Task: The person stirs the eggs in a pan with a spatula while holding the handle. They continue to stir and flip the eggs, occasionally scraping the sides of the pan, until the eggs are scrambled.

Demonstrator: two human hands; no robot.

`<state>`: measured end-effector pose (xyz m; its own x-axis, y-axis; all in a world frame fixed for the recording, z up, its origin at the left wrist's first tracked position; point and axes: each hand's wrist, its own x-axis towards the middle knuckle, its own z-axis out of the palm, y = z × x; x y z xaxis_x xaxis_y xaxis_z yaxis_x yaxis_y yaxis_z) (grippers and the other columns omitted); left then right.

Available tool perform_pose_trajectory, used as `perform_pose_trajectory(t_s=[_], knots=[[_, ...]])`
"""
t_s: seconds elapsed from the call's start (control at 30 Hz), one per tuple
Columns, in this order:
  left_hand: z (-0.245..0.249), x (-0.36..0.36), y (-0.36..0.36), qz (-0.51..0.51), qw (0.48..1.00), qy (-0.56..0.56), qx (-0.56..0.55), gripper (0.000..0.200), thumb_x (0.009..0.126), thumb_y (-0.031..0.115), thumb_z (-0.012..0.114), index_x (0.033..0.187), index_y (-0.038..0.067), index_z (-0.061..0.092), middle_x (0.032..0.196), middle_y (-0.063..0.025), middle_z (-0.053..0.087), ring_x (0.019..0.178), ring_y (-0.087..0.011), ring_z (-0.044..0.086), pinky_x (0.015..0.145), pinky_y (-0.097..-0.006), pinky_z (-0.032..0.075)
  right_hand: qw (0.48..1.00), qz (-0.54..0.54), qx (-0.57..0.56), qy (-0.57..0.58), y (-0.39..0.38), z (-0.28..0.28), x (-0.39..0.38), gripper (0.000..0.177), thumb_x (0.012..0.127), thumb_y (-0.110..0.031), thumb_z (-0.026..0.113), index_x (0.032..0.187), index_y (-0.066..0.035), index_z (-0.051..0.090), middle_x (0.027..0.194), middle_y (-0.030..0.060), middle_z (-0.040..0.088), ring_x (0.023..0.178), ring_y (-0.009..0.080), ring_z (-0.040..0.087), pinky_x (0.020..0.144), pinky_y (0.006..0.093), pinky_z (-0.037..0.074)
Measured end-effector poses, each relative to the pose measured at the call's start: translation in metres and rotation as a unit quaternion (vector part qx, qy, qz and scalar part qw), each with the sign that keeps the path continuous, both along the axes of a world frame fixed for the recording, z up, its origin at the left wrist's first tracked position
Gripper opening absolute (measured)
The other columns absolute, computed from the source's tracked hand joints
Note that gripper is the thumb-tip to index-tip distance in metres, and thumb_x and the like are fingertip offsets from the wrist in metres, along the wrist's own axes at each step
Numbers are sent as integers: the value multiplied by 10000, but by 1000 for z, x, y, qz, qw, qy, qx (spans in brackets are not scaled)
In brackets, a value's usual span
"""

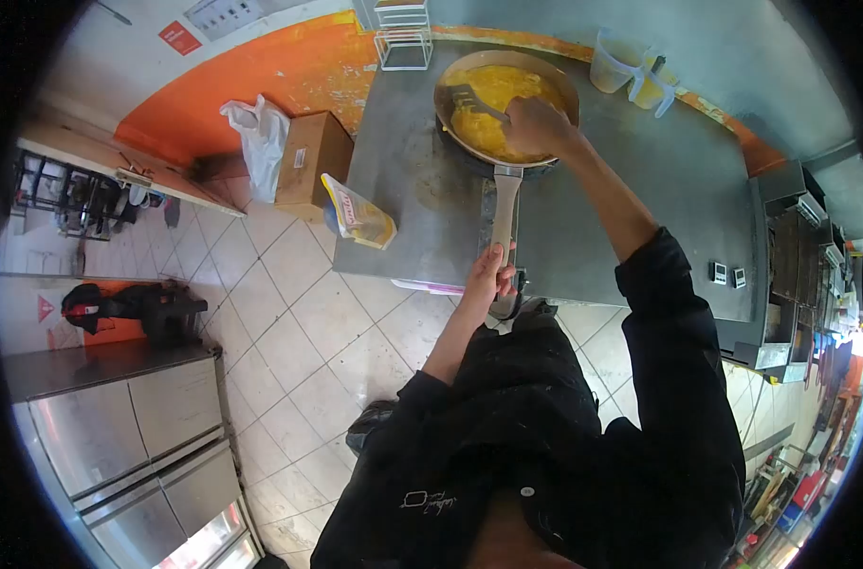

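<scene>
The one wide, round frying pan with a beige inside (pixel 498 59) sits near the back of the grey metal desk (pixel 631 199), raised on something dark underneath that cannot be made out. A loose, yellow, egg-like mixture (pixel 493 85) spreads across its bottom. The left hand (pixel 488 275) has its fingers curled around the near end of the single long beige handle (pixel 504 209); the right hand (pixel 536 126) is closed around one grey slotted spatula (pixel 463 97), its blade at the pan's left side. The pan looks stiff and fairly heavy, its weight far from the grip, so the handle is the place to hold it; the rim is probably hot. The mixture seems soft, slippery and easily torn, the spatula light and best gripped by its shaft. Also on the desk are two clear plastic jugs (pixel 610 64) behind and right of the pan, one white wire rack (pixel 402 38), one yellow-and-white pouch (pixel 363 216) at the left edge and two small timer-like devices (pixel 718 272) at right.
</scene>
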<state>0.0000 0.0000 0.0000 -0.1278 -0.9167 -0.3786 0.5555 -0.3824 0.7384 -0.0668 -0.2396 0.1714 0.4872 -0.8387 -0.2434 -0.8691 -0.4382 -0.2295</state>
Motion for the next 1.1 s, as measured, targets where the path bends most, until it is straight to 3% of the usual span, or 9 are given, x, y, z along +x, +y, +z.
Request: perform_pose_trajectory(t_s=[0.17,0.3,0.37,0.5,0.57,0.7,0.77,0.97,1.1], knots=[[2,4,3,19,1000,-9,-9,518,972,537,473,1228,89,522,654,62,441,452,-33,402,512,-226,484,997,-62,-53,4,-16,4,5,367,770,-153,592,1092,11,655,1079,286,650,1052,393,637,907,493,505],[3,2,1,16,1000,-8,-6,515,971,537,473,1229,93,521,652,62,439,452,-34,402,511,-228,483,996,-21,-65,60,-37,-3,-22,306,775,-129,549,1021,17,656,1029,267,666,978,392,660,826,477,534],[1,3,1,0,1000,-7,-1,557,973,539,467,1281,75,487,691,49,437,500,-58,397,573,-273,492,988,-71,-134,-13,-25,-1,-38,288,783,-119,537,1005,10,665,992,236,683,949,383,669,824,479,531],[2,3,1,-9,1000,-6,-5,567,973,537,468,1292,69,480,689,47,436,502,-61,400,572,-273,492,990,-113,-77,17,-8,22,-70,284,776,-104,594,1028,-4,682,1016,239,678,981,372,664,847,468,532],[2,3,1,-6,1000,-6,-10,565,976,529,466,1293,62,484,686,45,435,500,-63,403,568,-276,495,984,-72,-158,35,-2,20,-94,228,846,-68,518,986,-16,689,893,221,687,874,385,673,787,493,525],[4,4,0,-10,1000,0,-5,557,978,526,463,1285,61,494,683,42,434,500,-65,407,572,-280,497,981,-49,-178,57,34,49,-121,237,864,-47,514,1009,-37,701,881,207,687,867,376,671,766,481,529],[3,4,0,-10,1000,1,-10,555,978,525,465,1282,61,501,679,43,432,499,-65,406,573,-282,498,971,-23,-233,54,50,58,-129,172,839,-86,556,941,-50,690,857,184,683,845,342,678,728,461,536],[1,4,1,-8,1000,-8,-12,569,975,528,469,1292,57,495,676,45,434,493,-62,403,569,-283,499,944,67,-282,156,84,61,-121,101,838,-114,577,858,-80,670,802,121,666,799,282,678,676,423,523],[1,3,1,-7,1000,5,-14,570,977,526,467,1298,55,489,677,45,435,493,-62,404,575,-282,497,948,50,-234,211,77,47,-101,69,816,-103,609,830,-86,675,807,100,658,834,260,674,677,412,526]])
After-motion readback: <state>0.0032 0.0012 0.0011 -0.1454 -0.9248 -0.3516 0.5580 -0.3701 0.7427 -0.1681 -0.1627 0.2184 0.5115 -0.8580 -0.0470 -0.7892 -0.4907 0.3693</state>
